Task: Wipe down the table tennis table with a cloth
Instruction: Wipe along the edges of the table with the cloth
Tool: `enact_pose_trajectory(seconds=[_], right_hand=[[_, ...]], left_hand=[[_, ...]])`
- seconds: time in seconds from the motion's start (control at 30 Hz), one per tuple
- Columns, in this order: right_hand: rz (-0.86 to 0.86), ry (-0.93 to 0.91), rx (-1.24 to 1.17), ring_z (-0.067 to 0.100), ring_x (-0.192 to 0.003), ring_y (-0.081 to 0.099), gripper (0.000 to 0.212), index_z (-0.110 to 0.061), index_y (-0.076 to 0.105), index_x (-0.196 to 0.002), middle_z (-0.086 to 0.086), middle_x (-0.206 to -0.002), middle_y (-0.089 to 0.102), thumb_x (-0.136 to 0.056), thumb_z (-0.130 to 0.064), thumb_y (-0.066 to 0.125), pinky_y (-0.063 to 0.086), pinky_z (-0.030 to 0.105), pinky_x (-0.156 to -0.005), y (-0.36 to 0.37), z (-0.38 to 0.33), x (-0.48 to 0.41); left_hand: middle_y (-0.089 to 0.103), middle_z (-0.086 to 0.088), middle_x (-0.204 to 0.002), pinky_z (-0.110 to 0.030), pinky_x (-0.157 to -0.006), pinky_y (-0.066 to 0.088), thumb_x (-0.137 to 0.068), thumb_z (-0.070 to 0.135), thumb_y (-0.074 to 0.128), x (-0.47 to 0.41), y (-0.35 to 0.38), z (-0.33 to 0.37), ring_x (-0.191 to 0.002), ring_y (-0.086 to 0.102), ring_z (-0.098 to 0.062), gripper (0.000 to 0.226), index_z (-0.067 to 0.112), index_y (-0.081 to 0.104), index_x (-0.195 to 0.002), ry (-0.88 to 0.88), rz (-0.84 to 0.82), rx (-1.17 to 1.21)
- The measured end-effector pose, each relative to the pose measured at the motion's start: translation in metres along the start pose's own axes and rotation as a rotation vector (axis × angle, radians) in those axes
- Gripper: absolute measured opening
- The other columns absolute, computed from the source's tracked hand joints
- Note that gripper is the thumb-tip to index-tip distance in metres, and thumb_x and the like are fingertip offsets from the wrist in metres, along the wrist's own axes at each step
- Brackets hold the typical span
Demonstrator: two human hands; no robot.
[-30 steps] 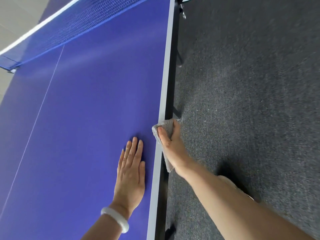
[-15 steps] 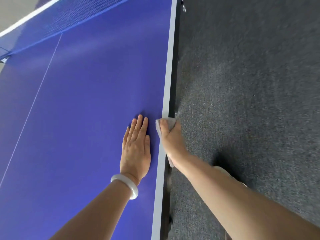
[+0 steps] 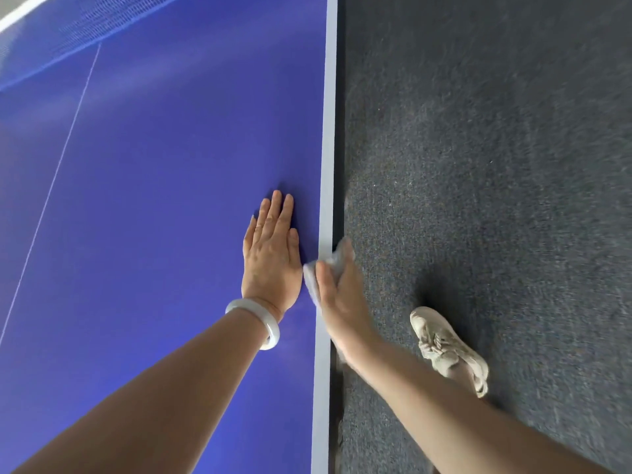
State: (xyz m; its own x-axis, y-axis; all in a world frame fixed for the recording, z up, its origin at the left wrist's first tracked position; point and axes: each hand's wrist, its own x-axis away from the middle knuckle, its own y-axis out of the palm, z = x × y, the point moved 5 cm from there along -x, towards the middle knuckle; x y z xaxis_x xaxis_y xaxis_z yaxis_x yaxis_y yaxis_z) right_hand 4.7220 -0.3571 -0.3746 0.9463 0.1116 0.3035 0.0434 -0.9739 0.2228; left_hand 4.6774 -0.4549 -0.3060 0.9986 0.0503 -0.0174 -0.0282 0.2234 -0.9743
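1. Saw the left hand [image 3: 272, 265] lying flat, palm down, on the blue table [image 3: 154, 200], fingers straight and close together, pointing toward the far end, gripping nothing.
2. Noted a pale bangle [image 3: 270, 323] round that wrist, just above the table top.
3. Found the right hand [image 3: 342, 295] just right of the left one, at the table's right edge, thumb and fingers curled round a light grey cloth [image 3: 310, 280].
4. Saw the cloth pressed on the white edge band [image 3: 329, 131] and folded over the rim, with the thumb on the top side and the fingers down the outer side. Saw most of the cloth hidden under the hand, and the rest blurred.
5. Placed the two hands side by side and very close. Could not tell whether the cloth touched the heel of the left hand.
6. Made out a thin white centre line [image 3: 68, 131] to the left, running near to far, and a blurred blue net [image 3: 68, 25] at the far left.
7. Saw dark grey carpet [image 3: 496, 165] right of the table, with a beige laced shoe [image 3: 448, 347] on it, just right of the right forearm.
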Motion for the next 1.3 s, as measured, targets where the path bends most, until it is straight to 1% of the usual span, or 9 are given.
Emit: enact_pose_trajectory(seconds=[0.07, 0.17, 0.37, 0.43, 0.6, 0.83, 0.97, 1.1, 1.3], right_hand=[[0.079, 0.065, -0.019, 0.011, -0.092, 0.044, 0.029, -0.013, 0.043, -0.126, 0.003, -0.104, 0.047, -0.102, -0.03, 0.046, 0.041, 0.039, -0.099, -0.002, -0.017, -0.041], [0.104, 0.034, 0.0, 0.008, -0.118, 0.041, 0.057, -0.013, 0.031, -0.15, 0.004, -0.131, 0.043, -0.102, -0.041, 0.045, 0.031, 0.026, -0.107, -0.003, -0.021, -0.043], [-0.089, -0.145, -0.266, 0.009, -0.07, 0.04, 0.054, -0.042, 0.022, -0.15, -0.003, -0.076, 0.037, -0.102, -0.027, 0.042, 0.039, 0.018, -0.072, 0.005, 0.012, 0.079], [-0.086, -0.107, -0.251, 0.008, -0.065, 0.037, 0.053, -0.029, 0.02, -0.152, -0.002, -0.073, 0.035, -0.104, -0.021, 0.039, 0.039, 0.017, -0.066, 0.005, 0.01, 0.066], [0.025, 0.026, -0.143, 0.013, -0.132, 0.035, 0.06, -0.025, 0.015, -0.156, -0.001, -0.135, 0.038, -0.104, -0.031, 0.044, 0.024, 0.034, -0.119, 0.001, -0.005, -0.017], [-0.08, -0.114, -0.178, 0.014, -0.06, 0.037, 0.063, -0.039, 0.005, -0.157, -0.01, -0.071, 0.038, -0.104, -0.033, 0.04, 0.037, 0.029, -0.075, 0.013, 0.04, 0.143], [-0.013, 0.048, -0.234, 0.002, -0.081, 0.037, 0.036, -0.031, 0.032, -0.132, -0.009, -0.096, 0.031, -0.099, -0.035, 0.049, 0.036, 0.015, -0.076, 0.012, 0.038, 0.11], [0.107, 0.089, 0.027, 0.009, -0.123, 0.042, 0.066, -0.029, 0.016, -0.157, -0.003, -0.137, 0.037, -0.1, -0.045, 0.047, 0.032, 0.019, -0.098, 0.004, 0.019, 0.058], [0.067, 0.133, 0.167, 0.027, -0.128, 0.044, 0.072, -0.026, 0.004, -0.159, 0.012, -0.147, 0.029, -0.101, -0.05, 0.04, 0.031, 0.024, -0.09, 0.002, 0.021, 0.055]], left_hand=[[0.015, 0.001, -0.163, -0.034, -0.123, 0.005, -0.101, 0.021, 0.02, -0.001, 0.0, 0.0, -0.151, 0.008, -0.012, 0.055, 0.015, 0.023, -0.155, -0.001, -0.006, 0.002], [0.015, 0.001, -0.163, -0.034, -0.123, 0.005, -0.1, 0.023, 0.019, -0.001, 0.0, -0.001, -0.151, 0.007, -0.012, 0.056, 0.015, 0.023, -0.155, -0.004, -0.002, -0.003], [0.02, -0.002, -0.162, -0.039, -0.123, 0.01, -0.105, 0.011, 0.03, 0.0, 0.0, -0.001, -0.151, 0.013, -0.016, 0.049, 0.012, 0.027, -0.154, 0.009, 0.03, -0.003], [0.019, -0.001, -0.162, -0.038, -0.123, 0.009, -0.105, 0.011, 0.029, 0.0, 0.0, -0.002, -0.151, 0.012, -0.015, 0.049, 0.013, 0.026, -0.154, 0.004, 0.027, -0.005], [0.016, 0.001, -0.163, -0.036, -0.123, 0.006, -0.103, 0.017, 0.024, 0.001, 0.001, -0.002, -0.151, 0.009, -0.013, 0.051, 0.015, 0.024, -0.155, 0.009, 0.014, 0.019], [0.018, 0.0, -0.163, -0.034, -0.123, 0.006, -0.106, 0.013, 0.027, 0.0, 0.003, -0.005, -0.151, 0.011, -0.015, 0.048, 0.014, 0.026, -0.154, 0.005, 0.036, 0.017], [0.017, -0.001, -0.163, -0.033, -0.123, 0.006, -0.106, 0.013, 0.026, 0.0, 0.002, -0.004, -0.151, 0.01, -0.015, 0.049, 0.014, 0.025, -0.154, 0.012, 0.033, 0.01], [0.019, -0.002, -0.162, -0.034, -0.122, 0.007, -0.106, 0.014, 0.028, -0.001, 0.002, -0.006, -0.151, 0.012, -0.015, 0.048, 0.013, 0.027, -0.154, 0.02, 0.05, 0.028], [0.033, 0.001, -0.157, -0.027, -0.121, 0.016, -0.103, 0.014, 0.042, 0.003, -0.003, -0.009, -0.147, 0.023, -0.012, 0.043, 0.015, 0.045, -0.146, -0.047, 0.095, 0.281]])
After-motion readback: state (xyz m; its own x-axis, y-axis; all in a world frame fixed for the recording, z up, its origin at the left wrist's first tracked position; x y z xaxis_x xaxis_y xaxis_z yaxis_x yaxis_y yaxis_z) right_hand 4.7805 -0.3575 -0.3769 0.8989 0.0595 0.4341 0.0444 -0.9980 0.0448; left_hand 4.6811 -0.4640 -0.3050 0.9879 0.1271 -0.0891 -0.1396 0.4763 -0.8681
